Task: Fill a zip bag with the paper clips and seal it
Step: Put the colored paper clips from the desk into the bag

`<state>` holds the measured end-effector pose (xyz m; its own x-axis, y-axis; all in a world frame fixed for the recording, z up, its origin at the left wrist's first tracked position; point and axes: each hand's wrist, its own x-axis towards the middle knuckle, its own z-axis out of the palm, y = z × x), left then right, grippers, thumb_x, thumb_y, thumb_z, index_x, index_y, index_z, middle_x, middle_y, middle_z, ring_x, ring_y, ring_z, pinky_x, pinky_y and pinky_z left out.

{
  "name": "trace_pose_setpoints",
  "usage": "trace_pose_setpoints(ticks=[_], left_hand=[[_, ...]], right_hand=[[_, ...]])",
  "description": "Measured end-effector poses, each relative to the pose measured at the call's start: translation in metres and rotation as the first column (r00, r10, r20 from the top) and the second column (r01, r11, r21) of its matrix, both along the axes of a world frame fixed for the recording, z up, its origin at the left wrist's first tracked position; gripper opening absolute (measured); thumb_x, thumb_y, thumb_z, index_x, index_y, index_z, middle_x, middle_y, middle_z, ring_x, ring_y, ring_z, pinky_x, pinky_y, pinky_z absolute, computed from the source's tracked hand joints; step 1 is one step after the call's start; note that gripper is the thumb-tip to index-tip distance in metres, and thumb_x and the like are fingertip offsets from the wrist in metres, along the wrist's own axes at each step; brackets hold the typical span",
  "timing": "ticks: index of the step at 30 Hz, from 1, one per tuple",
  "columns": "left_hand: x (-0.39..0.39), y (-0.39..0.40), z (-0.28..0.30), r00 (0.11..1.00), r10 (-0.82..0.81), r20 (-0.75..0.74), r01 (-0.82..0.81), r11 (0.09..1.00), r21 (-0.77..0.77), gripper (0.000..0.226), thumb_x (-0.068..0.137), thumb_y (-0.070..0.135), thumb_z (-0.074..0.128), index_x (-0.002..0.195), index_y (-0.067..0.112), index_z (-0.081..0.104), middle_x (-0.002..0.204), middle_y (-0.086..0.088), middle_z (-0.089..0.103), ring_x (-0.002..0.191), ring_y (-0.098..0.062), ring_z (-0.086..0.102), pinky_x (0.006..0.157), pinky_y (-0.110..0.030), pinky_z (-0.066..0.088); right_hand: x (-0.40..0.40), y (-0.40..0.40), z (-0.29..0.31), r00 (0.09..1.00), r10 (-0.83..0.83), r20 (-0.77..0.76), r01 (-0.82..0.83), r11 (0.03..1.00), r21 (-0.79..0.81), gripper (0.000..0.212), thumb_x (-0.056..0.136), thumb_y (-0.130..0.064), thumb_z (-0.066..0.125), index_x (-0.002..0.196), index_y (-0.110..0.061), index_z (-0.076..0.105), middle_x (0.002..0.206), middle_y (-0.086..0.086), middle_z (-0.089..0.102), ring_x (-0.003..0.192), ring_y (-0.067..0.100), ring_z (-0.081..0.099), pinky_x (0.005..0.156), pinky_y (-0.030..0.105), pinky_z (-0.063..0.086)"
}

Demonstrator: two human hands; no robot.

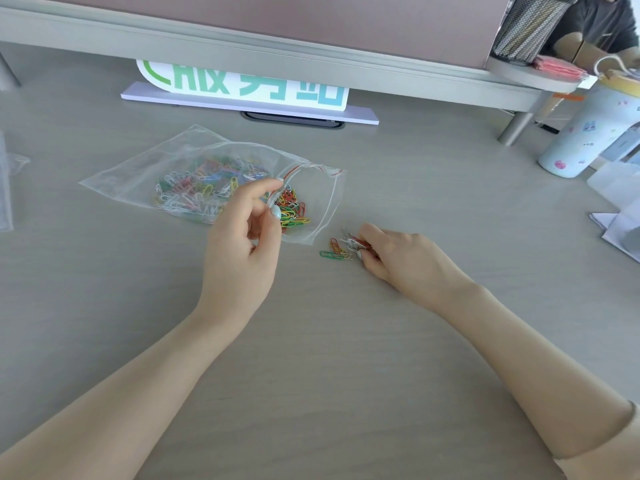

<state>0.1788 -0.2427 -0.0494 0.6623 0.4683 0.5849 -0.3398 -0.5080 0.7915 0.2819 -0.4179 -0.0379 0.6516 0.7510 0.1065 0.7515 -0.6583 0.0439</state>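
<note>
Left hand (242, 233) is raised just above the desk (311, 358), thumb and forefinger pinching the near lip of the clear zip bag (145, 168) and lifting it so the mouth gapes toward the right. That bag lies flat on the pale wood-grain surface, its red seal line (330, 173) curving along the open edge. Inside it sits a wide heap of coloured paper clips (204, 188), white, pink, green, yellow and blue, with a smaller cluster of red, green and yellow ones just inside the mouth, beside the pinching fingers.

Right hand (398, 258) rests on the desk just to the right of the bag's opening, fingers curled together and closed round a small bunch of clips, red and silver wire showing between thumb and fingertips. A few loose clips (334, 251) lie on the desk touching or just beside those fingertips, among them a green one and an orange one, between the hand and the bag's corner.

Behind the bag stands a white sign with green characters (249, 86), partly hidden under a grey shelf (277, 53). At the shelf's right end stands a black mesh pen holder (530, 27), and below it on the desk a pale patterned tumbler (588, 133). Another person's arm shows in the far right corner
</note>
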Motion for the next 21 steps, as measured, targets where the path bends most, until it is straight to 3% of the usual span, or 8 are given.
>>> trace_pose_setpoints(ticks=[6,8,10,15,18,21], left_hand=[[0.0,0.0,0.0,1.0,-0.002,0.007,0.002,1.0,-0.002,0.024,0.092,0.005,0.046,0.109,0.02,0.053,0.065,0.008,0.045,0.059,-0.003,0.042,0.059,-0.011,0.034],[-0.001,0.0,0.0,1.0,-0.004,0.003,0.004,1.0,-0.01,0.025,0.091,0.006,0.045,0.108,0.022,0.053,0.066,0.007,0.045,0.06,-0.003,0.042,0.059,-0.011,0.034],[-0.001,0.0,0.0,1.0,0.0,0.002,0.001,1.0,-0.012,0.026,0.09,0.007,0.045,0.108,0.024,0.053,0.065,0.01,0.045,0.06,-0.004,0.042,0.059,-0.012,0.034],[0.0,0.001,0.001,1.0,0.006,0.013,-0.006,1.0,-0.001,0.028,0.088,0.004,0.045,0.108,0.023,0.052,0.065,0.009,0.043,0.061,-0.003,0.042,0.061,-0.01,0.034],[0.0,0.001,0.001,1.0,0.006,0.015,-0.006,1.0,-0.002,0.029,0.089,0.004,0.045,0.109,0.023,0.052,0.065,0.009,0.043,0.061,-0.003,0.042,0.061,-0.009,0.034],[-0.001,0.001,0.002,1.0,0.01,0.03,-0.009,1.0,-0.012,0.03,0.089,0.004,0.044,0.11,0.022,0.052,0.065,0.01,0.042,0.06,-0.002,0.042,0.061,-0.009,0.034]], right_hand=[[-0.003,0.001,0.002,0.996,-0.063,-0.065,0.067,0.996,0.057,0.021,0.097,-0.027,0.036,0.102,-0.009,0.046,0.083,0.01,0.061,0.07,0.035,0.05,0.063,0.036,0.043],[-0.001,-0.001,0.005,0.976,-0.094,-0.197,0.123,0.983,0.14,0.017,0.096,-0.026,0.039,0.096,-0.011,0.047,0.073,0.003,0.055,0.065,0.029,0.048,0.06,0.032,0.041],[0.003,-0.003,0.007,0.93,-0.093,-0.355,0.188,0.952,0.243,0.011,0.095,-0.023,0.041,0.088,-0.017,0.045,0.062,-0.004,0.05,0.053,0.019,0.04,0.048,0.02,0.034],[0.014,0.004,0.011,0.847,-0.06,-0.528,0.313,0.859,0.405,0.02,0.093,-0.024,0.046,0.074,-0.023,0.046,0.051,-0.008,0.044,0.046,0.008,0.037,0.046,0.017,0.033],[0.015,0.028,0.018,0.803,0.011,-0.596,0.324,0.831,0.453,0.019,0.093,-0.024,0.047,0.077,-0.014,0.047,0.06,-0.004,0.043,0.052,0.012,0.036,0.053,0.025,0.033],[0.011,0.066,0.023,0.765,0.13,-0.631,0.275,0.82,0.502,0.023,0.094,-0.019,0.046,0.073,-0.011,0.043,0.06,-0.004,0.038,0.045,0.004,0.032,0.049,0.02,0.03]])
